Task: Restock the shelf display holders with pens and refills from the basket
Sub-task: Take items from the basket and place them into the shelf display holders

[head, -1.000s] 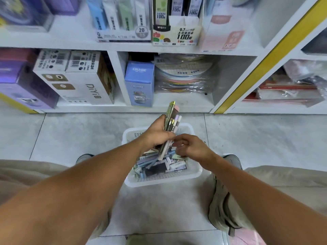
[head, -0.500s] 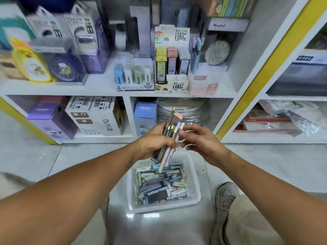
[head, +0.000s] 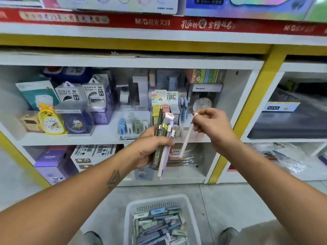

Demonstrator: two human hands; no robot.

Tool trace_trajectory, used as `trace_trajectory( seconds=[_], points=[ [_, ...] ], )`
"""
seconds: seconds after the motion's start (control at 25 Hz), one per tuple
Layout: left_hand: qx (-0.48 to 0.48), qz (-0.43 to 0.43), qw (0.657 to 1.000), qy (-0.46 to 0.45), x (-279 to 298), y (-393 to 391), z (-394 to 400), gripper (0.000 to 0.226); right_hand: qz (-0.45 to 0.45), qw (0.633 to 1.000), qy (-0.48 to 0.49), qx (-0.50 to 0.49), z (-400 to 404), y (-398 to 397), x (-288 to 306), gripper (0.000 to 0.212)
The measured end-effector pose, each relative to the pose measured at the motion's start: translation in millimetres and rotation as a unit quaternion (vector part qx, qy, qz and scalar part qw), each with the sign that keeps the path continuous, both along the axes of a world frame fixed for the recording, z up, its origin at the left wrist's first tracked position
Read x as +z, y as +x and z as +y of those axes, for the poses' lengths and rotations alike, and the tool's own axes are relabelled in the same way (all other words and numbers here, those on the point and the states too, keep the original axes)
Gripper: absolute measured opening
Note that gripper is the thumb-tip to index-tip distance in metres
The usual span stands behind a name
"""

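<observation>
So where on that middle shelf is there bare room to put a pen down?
Bare white shelf shows between the clear-boxed blue clock and the pastel eraser tray. Around the tall refill display, it's crowded.

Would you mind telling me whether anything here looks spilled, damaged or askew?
Nothing stands out: the refill display holder stands upright on the shelf, and the basket sits level on the floor, contents inside.

Head view, facing forward-down, near shelf (head: 109,138), above basket (head: 129,209)
</observation>
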State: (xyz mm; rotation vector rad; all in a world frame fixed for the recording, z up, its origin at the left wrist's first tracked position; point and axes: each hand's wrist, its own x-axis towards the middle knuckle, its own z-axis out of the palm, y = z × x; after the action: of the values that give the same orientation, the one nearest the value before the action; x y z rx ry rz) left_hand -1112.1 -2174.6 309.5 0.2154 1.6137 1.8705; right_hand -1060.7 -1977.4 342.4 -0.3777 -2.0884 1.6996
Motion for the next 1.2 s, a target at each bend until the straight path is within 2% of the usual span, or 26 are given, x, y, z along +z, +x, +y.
trace_trajectory(
  seconds=[0.08, 0.2, 0.36, 0.56, 0.76, 0.96, 1.08, 1.2],
  points=[
    [0.025, -0.007, 0.999, 0.018, 5, -13, 7, 0.078, 0.068, 0.994, 0.063, -0.057, 22, -10, 18, 0.014],
    [0.051, -0.002, 0.998, 0.039, 8, -28, 20, 0.063, 0.133, 0.963, 0.207, -0.111, 44, -25, 27, 0.017],
    [0.054, -0.001, 0.997, 0.049, 12, -43, 40, 0.050, 0.103, 0.935, 0.321, -0.113, 63, -52, 2, 0.011],
    [0.043, 0.000, 0.998, 0.044, 16, -60, 55, 0.041, 0.092, 0.931, 0.345, -0.076, 81, -84, -24, 0.010],
    [0.065, -0.019, 0.997, 0.042, 11, -74, 58, 0.043, 0.028, 0.916, 0.390, -0.095, 83, -110, -33, 0.007],
    [0.065, 0.004, 0.997, 0.040, 9, -76, 53, 0.042, 0.011, 0.895, 0.438, -0.083, 84, -115, -35, 0.007],
    [0.064, 0.008, 0.997, 0.037, 10, -76, 52, 0.044, -0.001, 0.885, 0.460, -0.071, 84, -120, -34, 0.019],
    [0.059, 0.011, 0.998, 0.037, 11, -76, 51, 0.045, -0.035, 0.860, 0.507, -0.039, 83, -124, -38, 0.035]
  ],
)
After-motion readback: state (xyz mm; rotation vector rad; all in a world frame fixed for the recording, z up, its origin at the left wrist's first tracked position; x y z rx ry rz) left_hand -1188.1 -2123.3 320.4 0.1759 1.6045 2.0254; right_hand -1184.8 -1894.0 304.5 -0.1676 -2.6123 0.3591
